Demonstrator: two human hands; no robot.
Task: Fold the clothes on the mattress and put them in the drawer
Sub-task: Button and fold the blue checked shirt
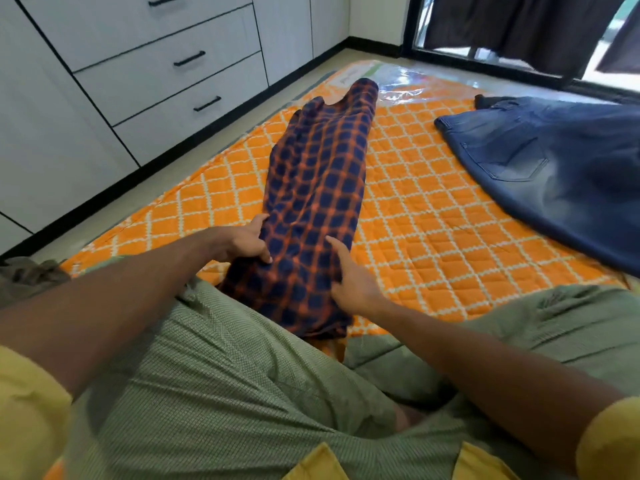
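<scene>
A navy and orange checked shirt [322,188] lies folded into a long narrow strip down the orange quilted mattress [433,237], its near end on my lap. My left hand [244,242] grips the shirt's left edge near the bottom, fingers curled over the cloth. My right hand [353,278] is on the shirt's right side, index finger stretched out on the cloth, the other fingers curled into a fold. A pair of blue jeans [554,168] lies spread at the right of the mattress. White drawers [166,60] with black handles stand shut at the upper left.
A strip of floor [166,188] separates the mattress from the drawer unit. Dark curtains [519,26] hang at a glass door at the back right. A greyish cloth [27,275] lies on the floor at the left edge. My legs in green shorts fill the foreground.
</scene>
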